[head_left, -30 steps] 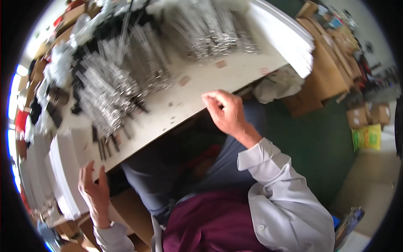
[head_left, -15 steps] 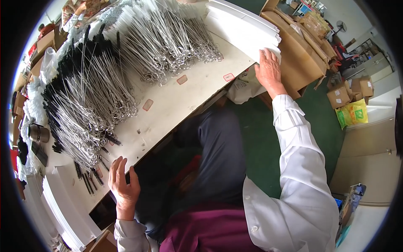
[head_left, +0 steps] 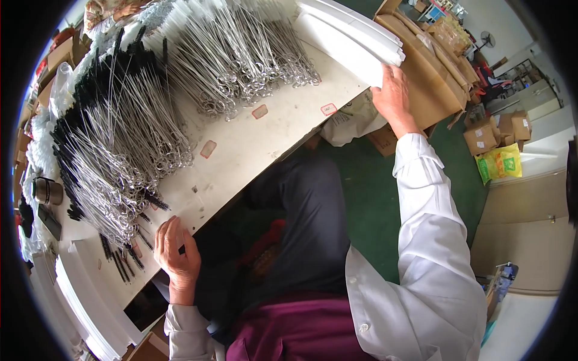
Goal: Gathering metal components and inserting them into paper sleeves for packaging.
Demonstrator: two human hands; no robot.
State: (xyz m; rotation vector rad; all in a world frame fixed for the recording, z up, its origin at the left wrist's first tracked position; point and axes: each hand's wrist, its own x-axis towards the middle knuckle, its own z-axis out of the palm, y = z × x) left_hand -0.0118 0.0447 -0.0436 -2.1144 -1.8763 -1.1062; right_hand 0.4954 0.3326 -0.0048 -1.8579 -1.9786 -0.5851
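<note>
My right hand [head_left: 394, 99] reaches to the near right corner of a stack of long white sheets [head_left: 343, 36]. Its fingertips touch the stack's end, thumb apart, and I see no grip around a sheet. My left hand [head_left: 176, 256] is at the table's front edge, thumb away from the slightly bent fingers, with nothing visible in it. Beyond it lies a heap of black-bristled wire brushes [head_left: 120, 150] with looped handles toward me. A few small black brushes [head_left: 123, 262] lie loose to its left. White-bristled wire brushes [head_left: 241, 60] are piled farther back.
Small red-edged labels [head_left: 259, 112] dot the white table [head_left: 241, 156]. Cardboard boxes [head_left: 427, 72] stand right of it, above a green floor [head_left: 379, 198]. Tall white sheets [head_left: 90, 301] and a metal flask [head_left: 48, 191] are at the left. Another person's arm [head_left: 120, 12] shows far left.
My right hand has shifted slightly right along the end of the white stack, its fingers more bent. My left hand's fingers have drawn closer together. The view has shifted a little.
</note>
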